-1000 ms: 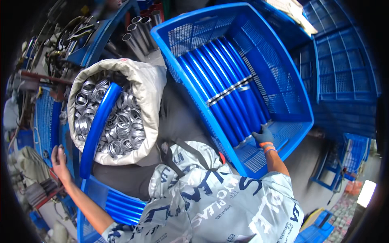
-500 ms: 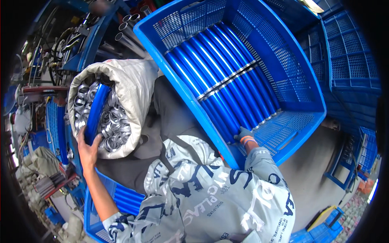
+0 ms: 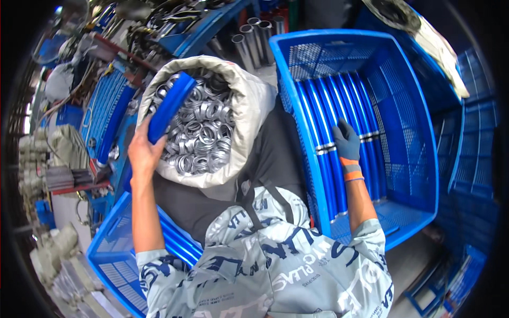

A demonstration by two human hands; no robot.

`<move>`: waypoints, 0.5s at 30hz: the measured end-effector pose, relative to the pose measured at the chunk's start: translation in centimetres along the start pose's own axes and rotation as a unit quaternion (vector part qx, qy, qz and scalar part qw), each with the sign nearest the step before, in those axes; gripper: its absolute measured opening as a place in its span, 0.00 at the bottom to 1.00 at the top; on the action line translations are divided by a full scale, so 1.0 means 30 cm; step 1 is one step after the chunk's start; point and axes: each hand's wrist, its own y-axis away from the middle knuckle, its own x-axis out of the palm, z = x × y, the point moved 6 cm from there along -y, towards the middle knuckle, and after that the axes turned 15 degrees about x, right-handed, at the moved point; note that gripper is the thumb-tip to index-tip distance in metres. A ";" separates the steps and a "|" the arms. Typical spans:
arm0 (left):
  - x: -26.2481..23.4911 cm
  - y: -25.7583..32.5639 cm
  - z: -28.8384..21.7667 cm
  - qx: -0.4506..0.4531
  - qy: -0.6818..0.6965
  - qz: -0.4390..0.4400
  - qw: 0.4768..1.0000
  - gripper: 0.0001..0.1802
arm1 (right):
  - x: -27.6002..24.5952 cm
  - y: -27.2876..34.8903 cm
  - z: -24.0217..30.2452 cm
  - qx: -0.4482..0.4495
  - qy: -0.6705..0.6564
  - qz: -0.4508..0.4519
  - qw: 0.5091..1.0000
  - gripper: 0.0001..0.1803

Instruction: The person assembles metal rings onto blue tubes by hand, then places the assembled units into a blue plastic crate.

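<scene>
My bare left hand (image 3: 146, 151) is closed around the lower end of a blue tube (image 3: 172, 106), which it holds tilted over a white woven sack (image 3: 252, 116). Silvery metal rings (image 3: 207, 132) fill the sack's mouth. On the right, my right hand (image 3: 347, 140), in a grey glove with an orange cuff, reaches into a large blue plastic crate (image 3: 408, 212). Its fingers lie out over the blue tubes (image 3: 318, 106) there, near where the far row meets the near row. The glove covers part of the tubes under it.
Another blue crate (image 3: 108, 249) with blue tubes (image 3: 177, 241) stands at the lower left, beside my left forearm. Several upright metal pipes (image 3: 249, 45) stand behind the sack. A cluttered blue workbench (image 3: 207, 26) is at the far left, and stacked blue crates (image 3: 477, 132) line the right.
The view has turned, shifting the sack and crate rightward. My right hand has moved from the near ends of the tubes up to the middle seam. My left hand still grips its tube.
</scene>
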 end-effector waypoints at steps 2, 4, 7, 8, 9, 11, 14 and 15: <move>-0.137 0.077 0.082 -0.020 -0.019 -0.054 0.998 0.44 | 0.223 0.159 0.551 -0.141 0.017 0.075 0.987 0.30; -0.232 0.139 0.101 -0.035 -0.006 -0.079 0.996 0.41 | 0.433 0.413 0.964 -0.285 0.027 0.209 0.935 0.27; -0.311 0.280 0.107 -0.063 0.005 -0.105 0.992 0.39 | 0.781 0.658 1.080 -0.375 0.220 0.400 0.807 0.27; -0.313 0.311 0.105 -0.069 0.018 -0.103 0.992 0.39 | 0.879 0.718 1.073 -0.427 0.306 0.418 0.741 0.27; -0.339 0.364 0.105 -0.078 0.025 -0.109 0.991 0.39 | 0.963 0.768 1.049 -0.451 0.380 0.393 0.706 0.25; -0.356 0.421 0.104 -0.110 0.053 -0.099 0.987 0.40 | 1.106 0.793 0.949 -0.442 0.509 0.349 0.651 0.20; -0.339 0.502 0.124 -0.143 0.090 -0.090 0.981 0.41 | 1.203 0.812 0.854 -0.449 0.560 0.308 0.625 0.17; -0.342 0.518 0.126 -0.140 0.099 -0.080 0.982 0.41 | 1.211 0.817 0.842 -0.461 0.551 0.309 0.623 0.15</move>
